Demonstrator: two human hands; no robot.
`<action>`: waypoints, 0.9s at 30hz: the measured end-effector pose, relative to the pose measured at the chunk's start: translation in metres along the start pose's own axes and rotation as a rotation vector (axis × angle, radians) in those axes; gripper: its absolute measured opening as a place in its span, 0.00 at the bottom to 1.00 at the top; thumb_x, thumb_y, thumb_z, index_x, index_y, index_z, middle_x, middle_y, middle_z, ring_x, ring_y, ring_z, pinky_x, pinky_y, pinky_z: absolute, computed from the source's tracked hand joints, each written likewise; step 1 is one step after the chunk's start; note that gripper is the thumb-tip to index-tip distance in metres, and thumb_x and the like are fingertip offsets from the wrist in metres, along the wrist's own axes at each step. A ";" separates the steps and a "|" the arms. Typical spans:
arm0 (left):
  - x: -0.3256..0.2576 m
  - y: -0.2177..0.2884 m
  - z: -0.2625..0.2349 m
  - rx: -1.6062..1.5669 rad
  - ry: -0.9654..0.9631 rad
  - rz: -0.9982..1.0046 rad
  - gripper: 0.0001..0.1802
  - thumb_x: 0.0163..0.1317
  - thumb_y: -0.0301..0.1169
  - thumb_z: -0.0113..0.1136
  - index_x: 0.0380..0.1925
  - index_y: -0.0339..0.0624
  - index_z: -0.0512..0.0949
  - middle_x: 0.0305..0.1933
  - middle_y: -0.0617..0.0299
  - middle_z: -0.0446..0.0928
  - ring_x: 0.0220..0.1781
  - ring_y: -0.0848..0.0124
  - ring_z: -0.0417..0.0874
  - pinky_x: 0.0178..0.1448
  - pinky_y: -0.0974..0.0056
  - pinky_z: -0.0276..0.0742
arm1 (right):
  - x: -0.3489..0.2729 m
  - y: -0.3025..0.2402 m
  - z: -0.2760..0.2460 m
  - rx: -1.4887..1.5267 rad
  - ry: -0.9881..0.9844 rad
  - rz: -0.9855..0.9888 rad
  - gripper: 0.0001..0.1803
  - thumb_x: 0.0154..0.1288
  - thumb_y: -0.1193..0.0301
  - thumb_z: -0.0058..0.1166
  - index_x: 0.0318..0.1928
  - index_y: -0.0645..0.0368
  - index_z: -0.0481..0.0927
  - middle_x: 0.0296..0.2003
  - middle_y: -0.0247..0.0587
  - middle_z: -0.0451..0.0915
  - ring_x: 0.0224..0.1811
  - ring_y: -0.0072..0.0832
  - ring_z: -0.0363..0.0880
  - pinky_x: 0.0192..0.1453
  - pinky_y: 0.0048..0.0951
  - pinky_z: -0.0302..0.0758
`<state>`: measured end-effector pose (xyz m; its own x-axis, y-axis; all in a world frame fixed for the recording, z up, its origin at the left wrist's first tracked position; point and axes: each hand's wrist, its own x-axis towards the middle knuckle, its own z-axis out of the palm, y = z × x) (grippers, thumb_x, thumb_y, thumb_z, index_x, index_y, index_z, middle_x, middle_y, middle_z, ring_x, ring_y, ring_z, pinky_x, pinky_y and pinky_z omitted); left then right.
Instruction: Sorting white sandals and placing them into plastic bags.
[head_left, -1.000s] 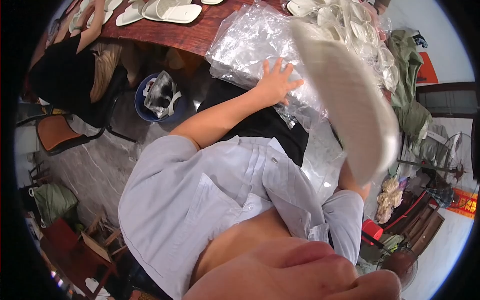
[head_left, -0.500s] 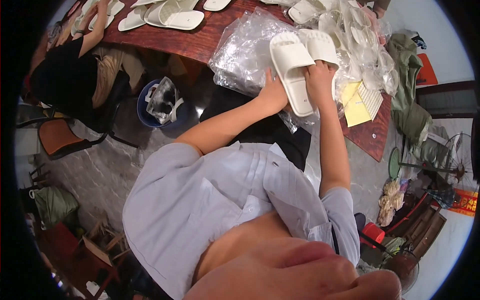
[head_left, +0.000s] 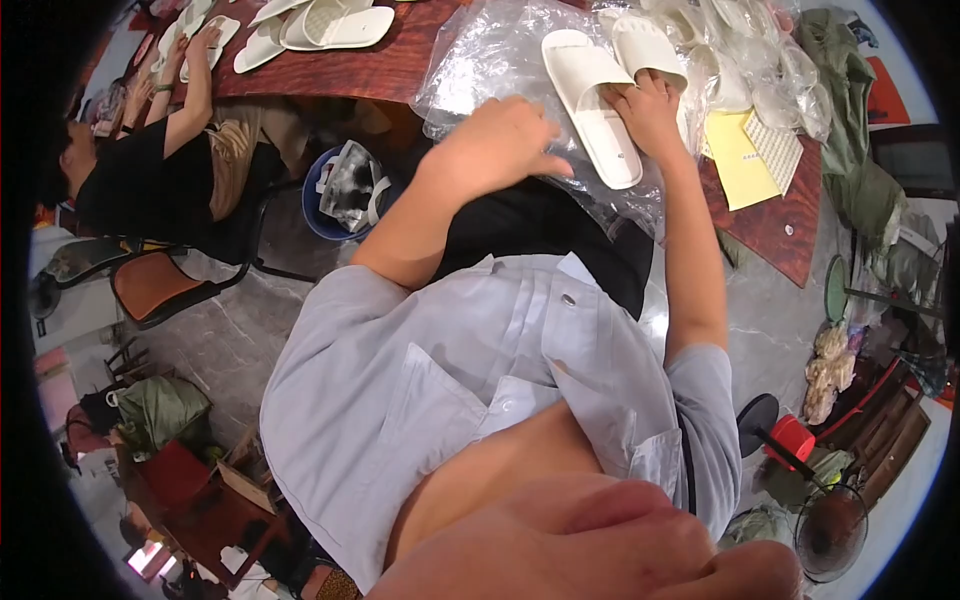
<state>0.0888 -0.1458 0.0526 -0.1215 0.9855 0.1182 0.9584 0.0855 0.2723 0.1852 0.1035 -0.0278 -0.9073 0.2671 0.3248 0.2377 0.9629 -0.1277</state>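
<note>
As the camera points down, a pale grey-blue shirt (head_left: 480, 350) is seen nearest, with black trousers (head_left: 540, 225) beyond it. The left hand (head_left: 505, 145) is held near the front edge of the clear plastic bags (head_left: 495, 55), fingers parted and loosely bent; nothing is seen in it, contact with the bags can't be told. 2 white slides are grasped by the right hand (head_left: 648, 118), fingers hooked in at the inner strap edges; fingertips hidden, tightness can't be told. The left slide (head_left: 592, 98) and right slide (head_left: 648, 42) are laid side by side on the bags, toes away. To their right, 1 yellow sheet (head_left: 738, 160) is set on the red-brown table (head_left: 792, 252). Bagged slides (head_left: 765, 60) are heaped behind. Further left, a blue bucket (head_left: 316, 216) is placed on the floor; past it, more slides are handled by a black-shirted co-worker (head_left: 135, 180).
</note>
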 end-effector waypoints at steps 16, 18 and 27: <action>0.011 -0.024 -0.005 -0.059 -0.009 -0.136 0.26 0.62 0.52 0.61 0.48 0.41 0.81 0.41 0.46 0.82 0.46 0.50 0.82 0.50 0.53 0.76 | -0.076 0.024 -0.046 0.692 0.132 0.349 0.11 0.57 0.82 0.59 0.42 0.64 0.83 0.52 0.42 0.80 0.51 0.29 0.80 0.55 0.27 0.76; 0.022 -0.015 -0.015 -0.063 -0.019 -0.132 0.27 0.62 0.52 0.60 0.51 0.43 0.80 0.43 0.47 0.81 0.47 0.50 0.81 0.51 0.52 0.76 | -0.076 0.022 -0.045 0.666 0.129 0.311 0.11 0.55 0.81 0.60 0.41 0.64 0.83 0.52 0.44 0.81 0.51 0.33 0.80 0.54 0.29 0.76; 0.108 -0.027 0.010 0.246 0.202 -0.054 0.32 0.59 0.54 0.63 0.63 0.61 0.72 0.46 0.44 0.79 0.50 0.45 0.81 0.55 0.51 0.77 | -0.085 0.012 -0.042 0.609 0.158 0.245 0.09 0.51 0.79 0.63 0.35 0.64 0.80 0.55 0.47 0.79 0.57 0.42 0.78 0.57 0.36 0.73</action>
<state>0.0526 -0.0406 0.0485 -0.1994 0.9317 0.3035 0.9798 0.1943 0.0473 0.2797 0.0944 -0.0180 -0.7794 0.5218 0.3467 0.1498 0.6926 -0.7056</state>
